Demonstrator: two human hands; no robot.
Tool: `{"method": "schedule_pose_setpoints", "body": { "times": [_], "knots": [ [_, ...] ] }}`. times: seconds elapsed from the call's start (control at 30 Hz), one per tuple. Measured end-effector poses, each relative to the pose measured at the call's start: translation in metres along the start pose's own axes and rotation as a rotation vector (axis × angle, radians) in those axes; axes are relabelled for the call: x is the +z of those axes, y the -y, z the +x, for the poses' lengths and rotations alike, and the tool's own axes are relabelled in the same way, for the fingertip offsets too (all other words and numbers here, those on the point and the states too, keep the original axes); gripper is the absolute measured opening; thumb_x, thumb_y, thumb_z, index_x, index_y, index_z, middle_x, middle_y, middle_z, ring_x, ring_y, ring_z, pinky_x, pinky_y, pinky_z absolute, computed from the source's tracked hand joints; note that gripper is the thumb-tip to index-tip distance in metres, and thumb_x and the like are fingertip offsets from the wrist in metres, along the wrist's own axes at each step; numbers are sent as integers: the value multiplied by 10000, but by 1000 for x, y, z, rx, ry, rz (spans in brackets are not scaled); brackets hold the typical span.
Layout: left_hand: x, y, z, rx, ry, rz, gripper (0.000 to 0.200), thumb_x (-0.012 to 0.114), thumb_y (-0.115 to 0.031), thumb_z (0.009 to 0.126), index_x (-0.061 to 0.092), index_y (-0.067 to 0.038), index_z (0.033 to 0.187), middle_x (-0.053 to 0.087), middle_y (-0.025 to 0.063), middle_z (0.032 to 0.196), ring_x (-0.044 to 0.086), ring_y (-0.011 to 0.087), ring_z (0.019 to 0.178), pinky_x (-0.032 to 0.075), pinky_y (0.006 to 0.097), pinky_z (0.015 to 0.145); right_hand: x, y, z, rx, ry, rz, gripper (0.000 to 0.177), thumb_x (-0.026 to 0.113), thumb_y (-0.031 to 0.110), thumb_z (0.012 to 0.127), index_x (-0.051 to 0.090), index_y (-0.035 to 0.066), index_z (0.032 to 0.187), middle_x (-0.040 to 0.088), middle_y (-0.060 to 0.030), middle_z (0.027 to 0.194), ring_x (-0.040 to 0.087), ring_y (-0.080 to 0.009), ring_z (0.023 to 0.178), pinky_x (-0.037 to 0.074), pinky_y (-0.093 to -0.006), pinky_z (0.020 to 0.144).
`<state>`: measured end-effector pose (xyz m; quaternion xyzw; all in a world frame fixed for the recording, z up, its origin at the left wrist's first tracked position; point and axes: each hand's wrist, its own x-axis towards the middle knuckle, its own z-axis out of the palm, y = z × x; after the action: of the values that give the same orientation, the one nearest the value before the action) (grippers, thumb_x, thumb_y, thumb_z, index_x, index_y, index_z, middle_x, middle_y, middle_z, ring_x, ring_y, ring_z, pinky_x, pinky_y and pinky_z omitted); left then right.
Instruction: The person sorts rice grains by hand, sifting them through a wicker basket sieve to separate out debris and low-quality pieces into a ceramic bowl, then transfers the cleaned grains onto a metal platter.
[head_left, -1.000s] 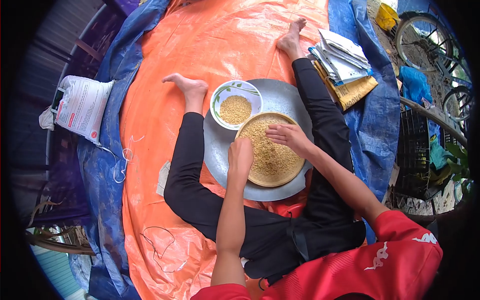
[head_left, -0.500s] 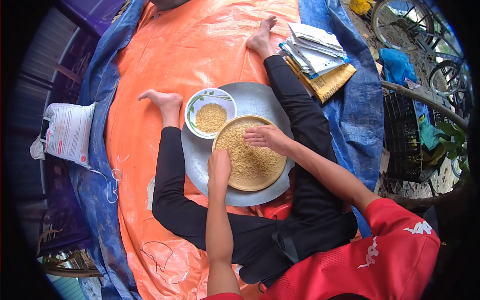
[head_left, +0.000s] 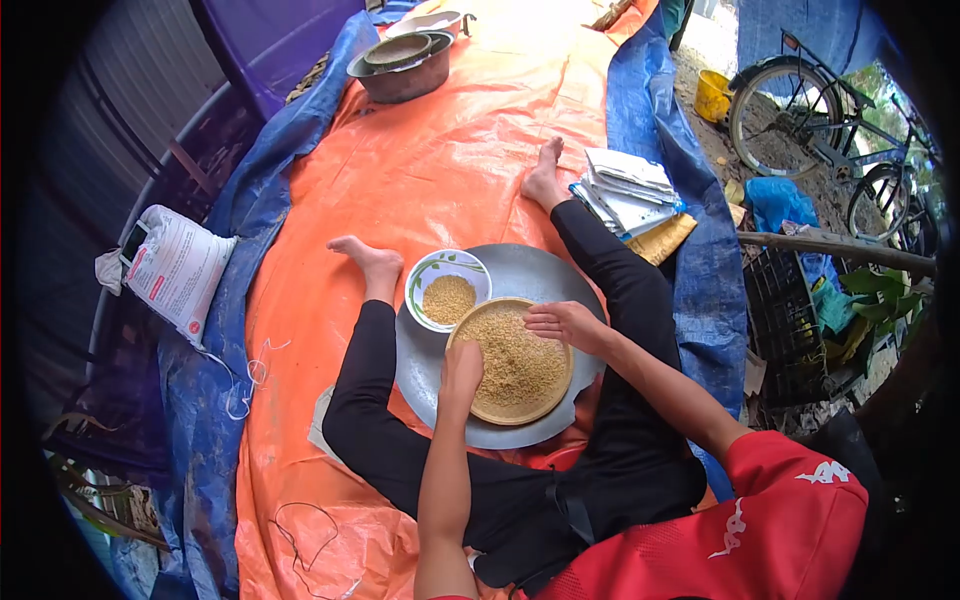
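Note:
My left hand (head_left: 463, 369) is closed at the left rim of a round woven basket (head_left: 459, 332), its fingers wrapped over the edge. Golden grain (head_left: 515, 375) covers the basket's bottom. Over the basket's upper right side, my right hand (head_left: 566, 326) is held flat, fingers straight and together, close above the grain. A white bowl with green leaf patterns (head_left: 416, 289) stands against the basket's upper left and holds more of the same grain. Both rest on a large round metal tray (head_left: 545, 270) between the outstretched legs.
An orange tarp (head_left: 430, 180) with blue tarp along its sides covers the ground. Stacked papers (head_left: 630, 190) lie by the right leg, a white sack (head_left: 180, 270) at the left. Metal basins (head_left: 405, 75) stand at the far end; a black crate (head_left: 785, 325) and bicycle (head_left: 800, 120) are at right.
The view has tilted up, bringing the basins into sight. My right hand has shifted right over the grain, nearer the basket's rim. My left hand stays at the left rim.

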<state>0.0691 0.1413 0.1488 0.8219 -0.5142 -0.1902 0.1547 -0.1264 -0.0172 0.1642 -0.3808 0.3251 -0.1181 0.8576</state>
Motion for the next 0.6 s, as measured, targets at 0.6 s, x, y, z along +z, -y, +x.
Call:
{"method": "schedule_pose_setpoints", "body": {
  "times": [0.6],
  "knots": [
    [-18, -8, -15, 37, -60, -37, 73, 683, -51, 756, 707, -2, 804, 654, 265, 873, 661, 396, 851, 521, 458, 757, 93, -21, -124, -56, -13, 150, 434, 370, 209, 1009, 398, -86, 1326, 522, -204, 1309, 550, -254, 1194, 460, -338, 1012]
  ]
}}
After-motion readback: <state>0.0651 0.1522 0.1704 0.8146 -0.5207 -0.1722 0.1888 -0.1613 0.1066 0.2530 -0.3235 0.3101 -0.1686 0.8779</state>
